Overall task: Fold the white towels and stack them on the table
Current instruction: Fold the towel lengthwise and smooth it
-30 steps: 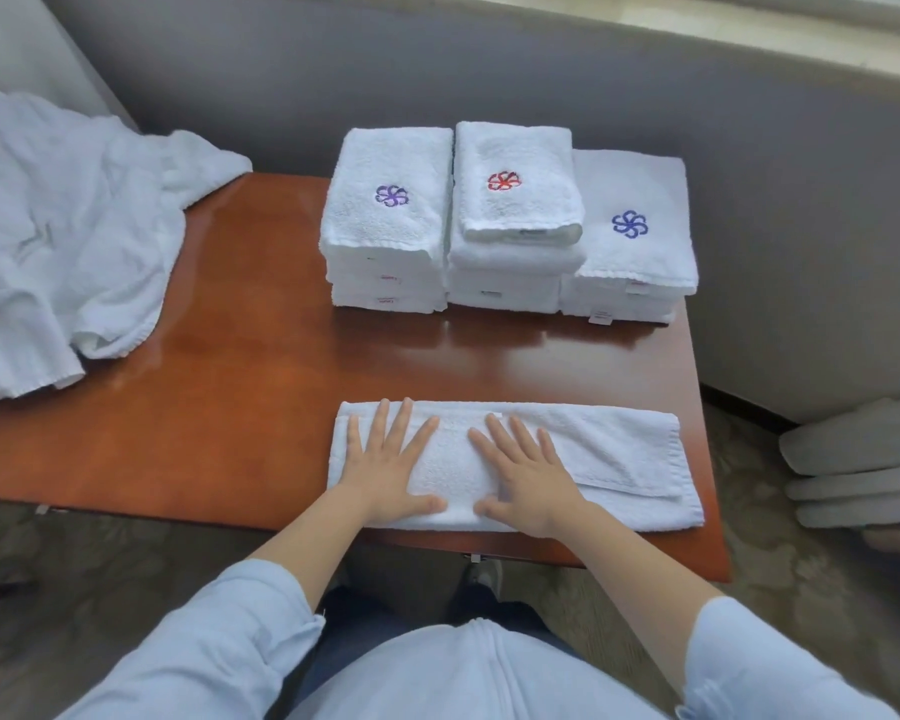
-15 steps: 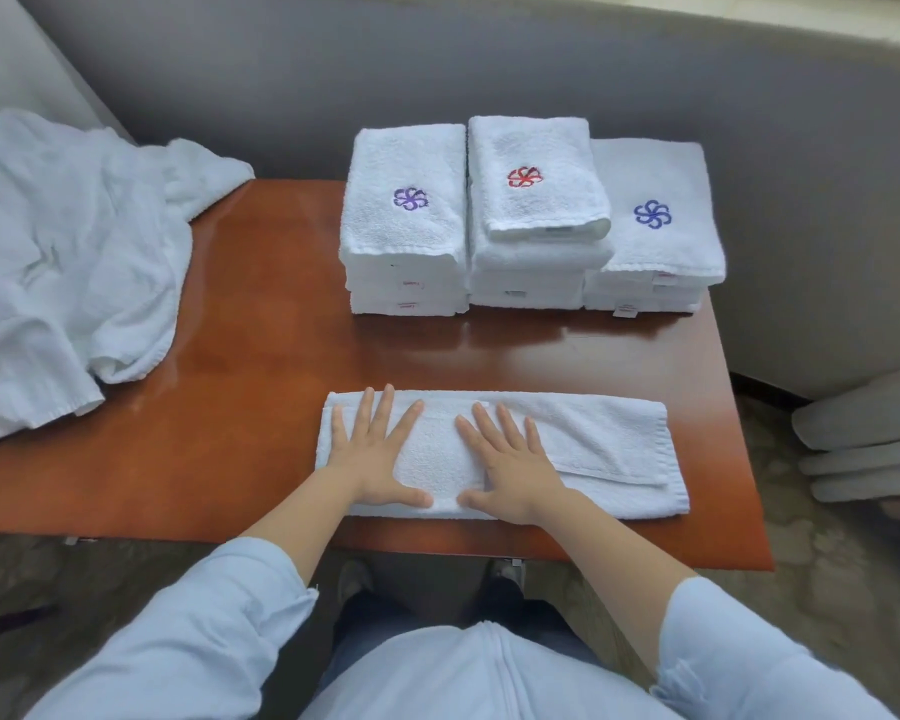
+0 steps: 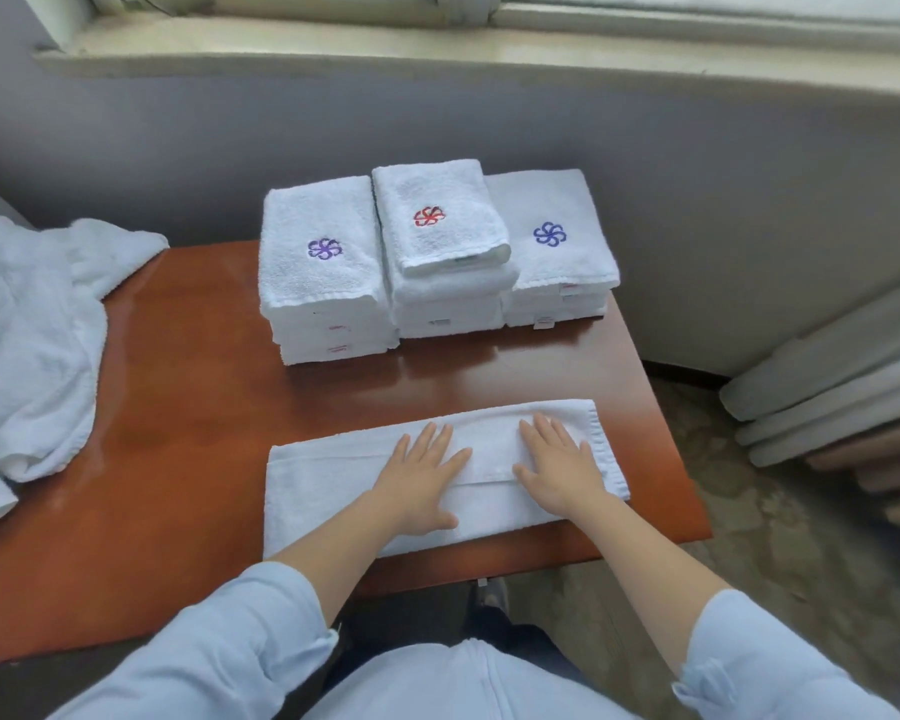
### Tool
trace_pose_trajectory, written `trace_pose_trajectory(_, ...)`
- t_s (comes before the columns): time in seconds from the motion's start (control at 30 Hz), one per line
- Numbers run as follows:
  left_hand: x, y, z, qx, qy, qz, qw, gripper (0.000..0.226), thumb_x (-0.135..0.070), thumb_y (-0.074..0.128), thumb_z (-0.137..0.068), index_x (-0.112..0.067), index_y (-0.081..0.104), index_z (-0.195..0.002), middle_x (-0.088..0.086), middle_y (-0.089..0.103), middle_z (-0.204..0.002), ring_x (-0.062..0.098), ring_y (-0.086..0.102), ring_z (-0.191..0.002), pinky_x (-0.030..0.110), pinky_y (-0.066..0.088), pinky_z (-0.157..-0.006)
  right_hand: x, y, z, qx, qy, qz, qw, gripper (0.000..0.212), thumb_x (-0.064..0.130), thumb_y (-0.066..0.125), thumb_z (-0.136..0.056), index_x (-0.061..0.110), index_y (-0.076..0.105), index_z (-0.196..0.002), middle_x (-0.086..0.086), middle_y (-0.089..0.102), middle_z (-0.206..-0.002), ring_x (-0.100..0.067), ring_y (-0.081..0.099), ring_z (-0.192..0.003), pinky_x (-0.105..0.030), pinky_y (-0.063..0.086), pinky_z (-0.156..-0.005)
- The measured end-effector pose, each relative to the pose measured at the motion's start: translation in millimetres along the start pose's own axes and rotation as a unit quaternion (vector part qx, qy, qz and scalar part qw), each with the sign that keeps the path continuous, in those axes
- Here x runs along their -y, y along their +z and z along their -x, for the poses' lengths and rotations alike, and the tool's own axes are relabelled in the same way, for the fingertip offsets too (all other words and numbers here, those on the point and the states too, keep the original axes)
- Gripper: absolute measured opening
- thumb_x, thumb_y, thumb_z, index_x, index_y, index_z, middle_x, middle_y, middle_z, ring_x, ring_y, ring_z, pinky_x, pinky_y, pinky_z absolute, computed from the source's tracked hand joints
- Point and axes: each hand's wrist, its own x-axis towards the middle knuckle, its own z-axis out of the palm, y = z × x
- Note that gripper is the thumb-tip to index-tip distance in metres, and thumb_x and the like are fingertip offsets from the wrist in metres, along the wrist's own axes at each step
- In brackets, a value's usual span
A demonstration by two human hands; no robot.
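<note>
Both your hands lie flat on the long towel [image 3: 323, 485], which is folded to a strip at the near edge of the counter [image 3: 188, 407]. Your left hand [image 3: 417, 480] presses the middle and your right hand [image 3: 557, 470] presses nearer the right end. On both the grip is released, fingers straight and spread, holding nothing.

The first risk is here. The strip's near edge seems to reach the counter's front edge, so if you drag it toward you at the next fold it may slide off. An inner flap edge shows under your palms; if you lift one end without pinning that flap, I think the layers will shift and the fold will come out crooked.

To the left, the loose pile [image 3: 27, 345] of unfolded white cloth hangs over the counter's side and could slip down if it is pulled.

Further back stand three stacks side by side. The middle stack [image 3: 448, 304] is the highest and its top towel sits narrower than those under it, so one more towel there could make it lean. The left stack [image 3: 323, 293] or the right stack [image 3: 557, 272] looks safer.

No words can be read anywhere. The top towels carry only embroidered emblems: a purple flower [image 3: 325, 248], a red flower [image 3: 429, 216] and a blue flower [image 3: 549, 234]. The small tags [image 3: 336, 349] on the front edges have print too small to read
</note>
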Motion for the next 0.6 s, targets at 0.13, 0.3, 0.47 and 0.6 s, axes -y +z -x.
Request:
trace_pose_trajectory(0.13, -25.8, -10.2, -20.2, 0.0, 0.007, -0.014, 1.0, 0.085, -0.053, 0.051, -0.095, -0.031, -0.003, -0.157, 0.006, -0.019, -0.163, 0.026, -0.02, -0.15, 0.049, -0.008, -0.12, -27.1, -5.4, 8.0, -0.036, 0.026, 0.004, 0.999, 0.06, 0.035, 0.041, -0.101, 0.02, 0.017, -0.154, 0.0, 0.004, -0.165, -0.019, 0.005, -0.151, -0.049, 0.02, -0.118)
trace_pose_trajectory(0.3, -57.5, -22.8, -42.0, -0.064, 0.009, 0.022, 0.998, 0.066, -0.04, 0.054, -0.095, -0.035, 0.024, -0.154, 0.009, 0.013, -0.161, 0.027, 0.013, -0.147, 0.038, 0.026, -0.114, -53.7, -7.1, 14.7, -0.108, 0.066, -0.04, 0.991, 0.053, 0.029, 0.053, -0.095, 0.022, 0.034, -0.144, -0.002, 0.023, -0.156, -0.025, 0.024, -0.141, -0.039, 0.037, -0.103)
trace_pose_trajectory(0.47, -83.2, -30.0, -57.8, -0.081, -0.008, 0.055, 0.995, 0.056, -0.039, 0.052, -0.096, -0.039, 0.034, -0.149, 0.004, 0.041, -0.124, 0.023, 0.041, -0.115, 0.033, 0.038, -0.084, -67.8, -10.3, 13.2, -0.112, 0.125, -0.161, 0.972, 0.062, 0.032, 0.064, -0.087, 0.024, 0.034, -0.141, -0.001, 0.032, -0.14, -0.025, 0.043, -0.122, -0.038, 0.048, -0.085)
trace_pose_trajectory(0.6, -91.2, -27.5, -62.6, -0.061, -0.028, 0.115, 0.991, 0.056, -0.041, 0.051, -0.096, -0.041, 0.033, -0.149, 0.003, 0.043, -0.124, 0.022, 0.042, -0.115, 0.035, 0.041, -0.087, -72.4, -18.1, 5.9, -0.079, 0.157, -0.263, 0.949, 0.076, 0.025, 0.071, -0.081, 0.021, 0.031, -0.146, -0.004, 0.037, -0.138, -0.025, 0.06, -0.102, -0.035, 0.051, -0.076)
